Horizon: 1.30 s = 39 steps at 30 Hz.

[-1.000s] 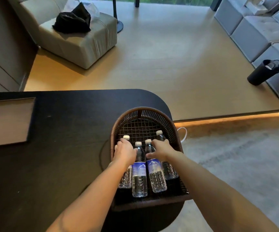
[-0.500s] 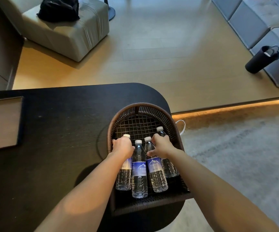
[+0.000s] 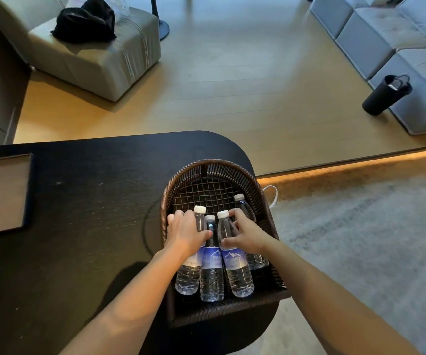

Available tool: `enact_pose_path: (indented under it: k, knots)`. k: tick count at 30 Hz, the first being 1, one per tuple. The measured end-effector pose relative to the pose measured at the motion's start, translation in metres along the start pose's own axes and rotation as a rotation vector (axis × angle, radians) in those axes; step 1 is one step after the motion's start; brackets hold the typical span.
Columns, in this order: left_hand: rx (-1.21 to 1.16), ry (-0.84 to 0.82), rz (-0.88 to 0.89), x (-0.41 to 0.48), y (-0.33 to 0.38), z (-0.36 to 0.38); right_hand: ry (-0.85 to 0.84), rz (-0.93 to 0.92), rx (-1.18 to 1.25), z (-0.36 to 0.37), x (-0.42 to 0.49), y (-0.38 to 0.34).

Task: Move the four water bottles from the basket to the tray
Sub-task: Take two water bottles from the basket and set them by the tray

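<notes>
**Observer:** Which step are you on?

**Operator:** The first pick, as I judge it. All four clear plastic water bottles are in the dark woven wicker basket (image 3: pixel 255 187), lying side by side with white caps pointing away from me; none is on the tray. My left hand (image 3: pixel 185 233) is wrapped around the neck of the leftmost bottle (image 3: pixel 190 270), fingers curled over it and thumb across the front. My right hand (image 3: pixel 247 235) is closed on the bottle third from the left (image 3: pixel 236 267), thumb on its near side and fingers behind its shoulder.

**Observer:** And the other two?

**Operator:** The second bottle (image 3: pixel 212 272) lies untouched between my hands, and the rightmost bottle (image 3: pixel 244 204) lies partly hidden behind my right hand, against the basket wall.

**Observer:** Next move?

**Operator:** Lift both held bottles clear of the rim, I think, without dragging their neighbours, then carry them left across the black round-ended table (image 3: pixel 84 201) to the flat rectangular brown tray with a dark rim (image 3: pixel 29 190), which sits well apart at the left edge.

**Observer:** Your count?

**Operator:** Four bottles, one basket, one tray, two hands, each holding one bottle.
</notes>
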<state>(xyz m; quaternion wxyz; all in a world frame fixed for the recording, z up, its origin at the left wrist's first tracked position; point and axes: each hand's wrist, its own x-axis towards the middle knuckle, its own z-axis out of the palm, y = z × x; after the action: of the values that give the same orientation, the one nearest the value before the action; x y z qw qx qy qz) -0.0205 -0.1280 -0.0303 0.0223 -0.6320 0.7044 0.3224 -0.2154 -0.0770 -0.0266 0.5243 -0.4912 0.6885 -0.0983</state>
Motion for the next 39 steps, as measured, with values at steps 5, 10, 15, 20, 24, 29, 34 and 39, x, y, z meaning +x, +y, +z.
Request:
enact_pose_path:
  k: [5,10,15,20,24,29,34,39]
  knots:
    - [-0.343,0.014,0.124,-0.037,-0.022,0.002,0.094,-0.086,0.163,0.003,-0.035,0.013]
    - [-0.459,-0.031,0.187,-0.060,-0.034,0.008,0.158,-0.100,0.181,0.007,-0.051,0.031]
    - [-0.444,-0.082,0.211,-0.059,-0.035,0.002,0.177,-0.118,0.152,0.011,-0.058,0.033]
    - [-0.490,-0.055,0.174,-0.065,-0.035,-0.003,0.293,-0.158,0.158,0.022,-0.067,0.033]
    - [-0.481,0.024,0.200,-0.076,-0.036,-0.002,0.448,-0.226,0.165,0.035,-0.084,0.030]
    - [-0.508,0.153,0.304,-0.098,-0.039,-0.009,0.649,-0.275,0.130,0.052,-0.105,0.015]
    - [-0.618,0.273,0.425,-0.134,-0.040,-0.031,0.805,-0.344,0.089,0.072,-0.140,-0.012]
    - [-0.595,0.375,0.496,-0.183,-0.059,-0.053,0.942,-0.447,0.102,0.110,-0.185,-0.047]
